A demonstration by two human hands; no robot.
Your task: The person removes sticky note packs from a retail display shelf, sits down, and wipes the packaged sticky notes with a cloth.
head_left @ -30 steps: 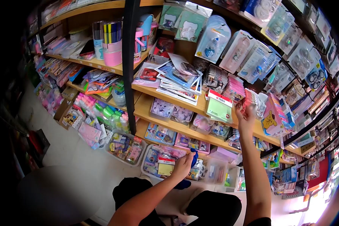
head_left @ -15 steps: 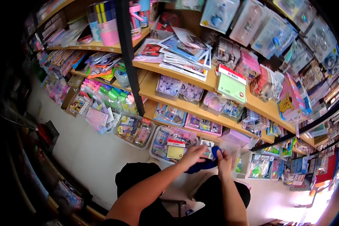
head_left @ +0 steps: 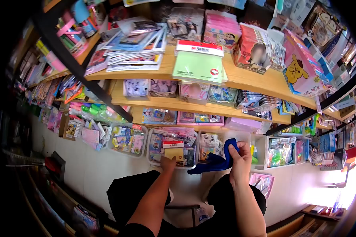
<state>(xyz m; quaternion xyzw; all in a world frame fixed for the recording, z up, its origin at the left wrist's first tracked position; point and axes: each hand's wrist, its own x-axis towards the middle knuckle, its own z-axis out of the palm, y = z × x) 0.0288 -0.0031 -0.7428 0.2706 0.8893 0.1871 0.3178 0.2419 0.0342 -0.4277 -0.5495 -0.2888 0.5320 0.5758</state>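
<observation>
My right hand (head_left: 240,158) is closed around a dark blue cloth (head_left: 213,164), its loose end hanging to the left in front of the plastic bins. My left hand (head_left: 168,162) is at the lower edge of a yellow sticky note pack (head_left: 174,153) with a red and white header, with its fingers pressed together there. That pack lies on other packaged goods in a clear plastic bin (head_left: 149,152). A similar green sticky note pack (head_left: 198,65) rests on the wooden shelf above.
Several bins stand on the floor below the shelves, including a white bin (head_left: 261,154) at right. A stack of booklets (head_left: 134,47) lies on the upper shelf (head_left: 245,81). A black shelf post (head_left: 79,67) rises at left. A bottle (head_left: 202,215) is near my legs.
My left hand has let go of the blue cloth and moved left and down to the yellow sticky note pack. My right hand keeps the cloth. The view has shifted to the right.
</observation>
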